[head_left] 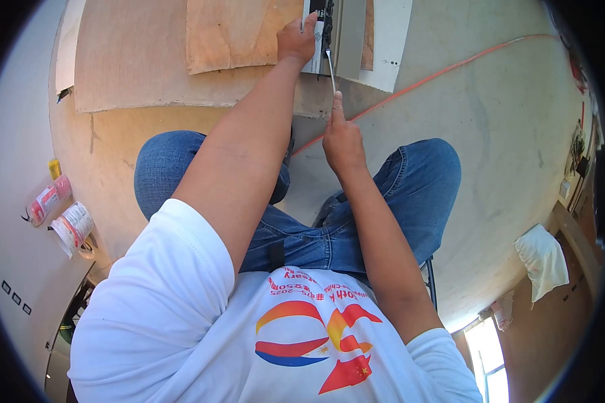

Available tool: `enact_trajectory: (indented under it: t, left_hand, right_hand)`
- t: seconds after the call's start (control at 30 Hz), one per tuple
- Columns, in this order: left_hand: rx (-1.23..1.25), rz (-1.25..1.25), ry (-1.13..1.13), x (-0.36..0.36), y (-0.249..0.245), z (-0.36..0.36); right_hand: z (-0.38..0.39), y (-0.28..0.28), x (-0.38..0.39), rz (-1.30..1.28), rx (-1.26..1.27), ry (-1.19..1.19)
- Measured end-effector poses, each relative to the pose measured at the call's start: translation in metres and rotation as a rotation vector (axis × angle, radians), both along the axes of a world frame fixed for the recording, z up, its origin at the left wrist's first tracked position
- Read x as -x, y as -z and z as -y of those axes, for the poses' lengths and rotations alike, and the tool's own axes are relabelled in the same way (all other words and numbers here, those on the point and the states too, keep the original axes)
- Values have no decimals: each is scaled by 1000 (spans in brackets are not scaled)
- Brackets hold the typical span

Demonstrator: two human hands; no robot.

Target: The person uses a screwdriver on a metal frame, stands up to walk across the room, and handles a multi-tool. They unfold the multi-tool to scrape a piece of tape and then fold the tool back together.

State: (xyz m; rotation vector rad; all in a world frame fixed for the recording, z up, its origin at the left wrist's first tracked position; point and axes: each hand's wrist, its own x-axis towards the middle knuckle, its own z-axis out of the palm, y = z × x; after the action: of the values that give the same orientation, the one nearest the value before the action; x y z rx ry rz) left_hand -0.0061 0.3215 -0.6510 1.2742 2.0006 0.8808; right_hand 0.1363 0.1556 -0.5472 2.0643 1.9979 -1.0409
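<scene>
At the top, my left hand [297, 41] is closed at the left edge of a black-and-white labelled piece [314, 65], thumb raised; its fingertips are hard to make out. My right hand [344, 144], closer to me, is wrapped round a slim metal-shafted tool [331, 70], with the index finger stretched along it. The tool's handle is hidden in the palm. Its tip touches or lies just over the lower end of a dark, uneven strip [328, 30] beside the labelled piece. A long grey profile [349, 40] runs along the strip's right side.
Thin wooden boards [148, 74] lie under and left of the work. An orange cord [444, 70] crosses the floor to the right. A pink roll [48, 199] and a white tub [72, 227] stand at left. A white bag [543, 258] is at right.
</scene>
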Motion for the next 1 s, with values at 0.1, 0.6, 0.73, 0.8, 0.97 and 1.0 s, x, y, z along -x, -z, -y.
enact_trajectory:
  t: [0.1, 0.6, 0.73, 0.8, 0.97, 1.0]
  left_hand:
    - [7, 13, 3, -1, -2, -1]
    - [53, 215, 67, 6, 8, 5]
    - [-111, 139, 13, 4, 16, 16]
    - [-66, 129, 1, 3, 12, 21]
    - [-54, 154, -6, 4, 4, 27]
    - [-50, 156, -9, 2, 2, 29]
  right_hand:
    - [-1, 3, -2, -44, -45, 24]
    - [45, 67, -14, -164, -120, 2]
    - [47, 34, -8, -74, -135, -40]
    - [40, 30, -12, -55, -114, -35]
    - [41, 31, -8, -94, -57, 11]
    - [42, 29, -8, -95, -56, 10]
